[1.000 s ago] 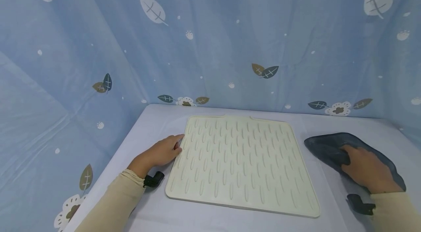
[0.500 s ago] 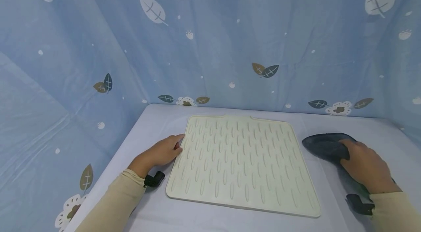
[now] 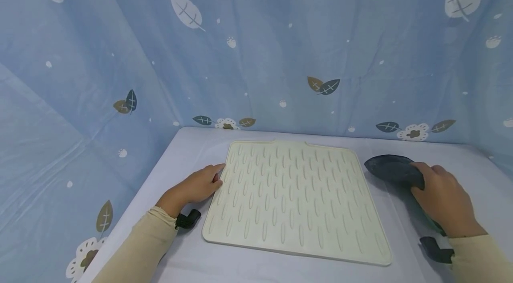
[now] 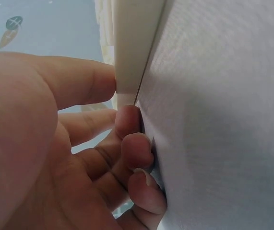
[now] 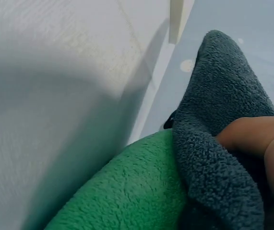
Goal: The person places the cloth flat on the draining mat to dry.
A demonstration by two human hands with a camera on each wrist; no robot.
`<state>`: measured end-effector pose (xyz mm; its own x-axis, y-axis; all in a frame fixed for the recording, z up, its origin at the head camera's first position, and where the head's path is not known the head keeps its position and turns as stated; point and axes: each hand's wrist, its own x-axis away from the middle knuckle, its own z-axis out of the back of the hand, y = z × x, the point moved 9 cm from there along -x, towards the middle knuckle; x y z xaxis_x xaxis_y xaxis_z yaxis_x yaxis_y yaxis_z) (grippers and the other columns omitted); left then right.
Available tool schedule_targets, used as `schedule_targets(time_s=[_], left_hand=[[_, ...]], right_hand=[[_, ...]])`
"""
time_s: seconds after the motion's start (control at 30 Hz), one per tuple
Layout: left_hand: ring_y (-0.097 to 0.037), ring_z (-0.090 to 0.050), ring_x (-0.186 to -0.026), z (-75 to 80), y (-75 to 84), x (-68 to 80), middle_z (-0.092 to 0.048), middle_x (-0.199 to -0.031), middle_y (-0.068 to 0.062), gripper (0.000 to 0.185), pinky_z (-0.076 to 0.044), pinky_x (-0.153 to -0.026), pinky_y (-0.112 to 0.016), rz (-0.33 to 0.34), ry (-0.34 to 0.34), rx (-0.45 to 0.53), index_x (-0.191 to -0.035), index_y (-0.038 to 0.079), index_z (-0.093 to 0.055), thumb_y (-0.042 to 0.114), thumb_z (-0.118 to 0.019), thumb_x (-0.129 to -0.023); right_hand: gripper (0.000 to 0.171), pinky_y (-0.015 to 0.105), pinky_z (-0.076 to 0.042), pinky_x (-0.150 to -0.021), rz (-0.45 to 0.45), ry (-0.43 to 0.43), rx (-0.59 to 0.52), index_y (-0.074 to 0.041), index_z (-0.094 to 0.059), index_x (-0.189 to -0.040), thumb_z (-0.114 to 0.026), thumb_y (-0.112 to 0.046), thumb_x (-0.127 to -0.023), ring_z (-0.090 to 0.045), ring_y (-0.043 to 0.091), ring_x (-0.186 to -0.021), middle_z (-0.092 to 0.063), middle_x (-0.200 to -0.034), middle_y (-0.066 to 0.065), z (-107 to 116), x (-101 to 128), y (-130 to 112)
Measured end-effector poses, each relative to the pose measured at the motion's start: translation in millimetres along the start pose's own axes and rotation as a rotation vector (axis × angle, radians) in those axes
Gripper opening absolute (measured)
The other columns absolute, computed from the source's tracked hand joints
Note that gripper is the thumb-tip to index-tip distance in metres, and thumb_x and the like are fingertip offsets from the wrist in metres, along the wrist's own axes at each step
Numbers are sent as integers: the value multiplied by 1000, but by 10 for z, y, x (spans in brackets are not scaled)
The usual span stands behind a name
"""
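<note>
R hand (image 3: 446, 200) grips dk-grey/green fuzzy cloth (image 3: 388, 169), just R of cream rect. ridged board (image 3: 294, 203), long axis slanting twd it; L hand (image 3: 195, 185): thumb + index near-straight, touching L edge.

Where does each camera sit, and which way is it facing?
Head: worn on the head, facing forward and down over the pale mat; left hand, right hand and sleeves show.
Left wrist: on that wrist, facing the mat's edge; fingers show.
Right wrist: on that wrist, facing the gray-green cloth; part of right hand shows.
Shared by head and right wrist: the cloth.
</note>
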<state>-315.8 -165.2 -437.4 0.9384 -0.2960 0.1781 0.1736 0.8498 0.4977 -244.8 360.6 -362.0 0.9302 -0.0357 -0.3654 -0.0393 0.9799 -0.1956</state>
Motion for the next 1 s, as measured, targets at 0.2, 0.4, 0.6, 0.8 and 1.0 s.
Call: schedule_targets(time_s=[0.2, 0.4, 0.6, 0.8, 1.0], left_hand=[[-16, -49, -73, 0, 5, 0, -51, -88, -4, 58, -42, -66, -30, -5, 0, -1, -154, 1, -34, 16, -55, -102], [-16, -49, -73, 7, -6, -7, -51, -87, -4, 58, -42, -66, -30, -5, 7, -7, -154, 2, -35, 17, -56, -102], [-16, -49, -73, 7, -8, -4, -51, -88, -5, 58, -42, -66, -30, -5, 3, -7, -154, 2, -34, 17, -55, -102], [-16, -50, -73, 18, 4, 0, -51, -88, -4, 59, -42, -67, -30, -4, 5, -7, -155, 2, -33, 17, -55, -102], [-16, -50, -74, 14, 10, 1, -51, -89, -4, 59, -42, -67, -30, 2, -3, -9, -155, 3, -33, 17, -55, -102]], right_hand=[[58, 70, -44, -69, 17, 51, -17, 8, -56, -123, -79, 6, -69, -58, 54, -82, -57, -96, 39, 64, 9, -83], [59, 70, -44, -68, 37, 91, -34, 6, -58, -123, -81, 6, -68, -59, 53, -82, -58, -97, 38, 113, 11, -174], [58, 69, -45, -72, 42, 93, -35, 5, -57, -124, -80, 4, -71, -59, 53, -87, -58, -100, 38, 115, -1, -269], [59, 70, -45, -74, 47, 90, -37, 4, -57, -127, -80, 3, -73, -58, 54, -91, -58, -104, 37, 124, 3, -355], [63, 70, -46, -72, 83, 105, -43, 4, -57, -128, -82, 4, -70, -59, 54, -89, -58, -103, 38, 160, 29, -454]])
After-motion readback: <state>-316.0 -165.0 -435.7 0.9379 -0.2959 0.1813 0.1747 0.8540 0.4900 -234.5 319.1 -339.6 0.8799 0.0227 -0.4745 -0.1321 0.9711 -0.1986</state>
